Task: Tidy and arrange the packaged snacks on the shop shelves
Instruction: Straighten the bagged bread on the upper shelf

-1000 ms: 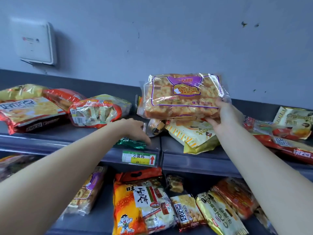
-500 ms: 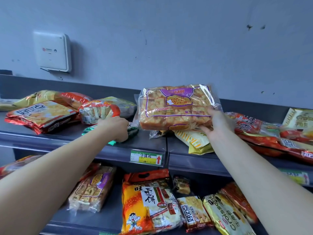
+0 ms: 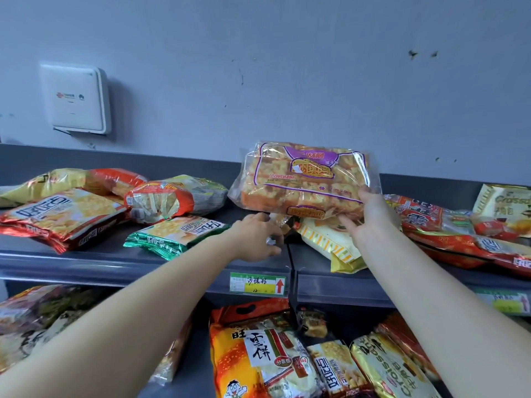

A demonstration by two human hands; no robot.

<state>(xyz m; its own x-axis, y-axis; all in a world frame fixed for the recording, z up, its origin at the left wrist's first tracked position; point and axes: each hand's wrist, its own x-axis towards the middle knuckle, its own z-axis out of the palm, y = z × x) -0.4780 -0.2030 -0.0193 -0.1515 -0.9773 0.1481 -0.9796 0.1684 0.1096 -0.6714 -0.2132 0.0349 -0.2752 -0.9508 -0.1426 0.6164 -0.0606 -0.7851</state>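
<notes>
Left hand (image 3: pixel 255 237) shifted right off green packet (image 3: pixel 178 235), grip unclear; right hand (image 3: pixel 370 216) pinches cake pack (image 3: pixel 301 179), clear film, purple label.

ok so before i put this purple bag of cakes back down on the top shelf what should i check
1. Right hand grip on the clear purple-labelled bag of golden cake squares: ok, it holds the lower right edge and the bag is lifted off the shelf.
2. Landing spot under the bag: not ok, the left hand and small loose wrapped snacks are there.
3. What the left hand holds: cannot tell, something silvery shows at its fingertips.
4. Yellow-and-white striped packet: not ok, its corner reaches the grey shelf front lip.
5. Green-edged cracker packet: ok, it lies flat, apart from the left hand.
</notes>
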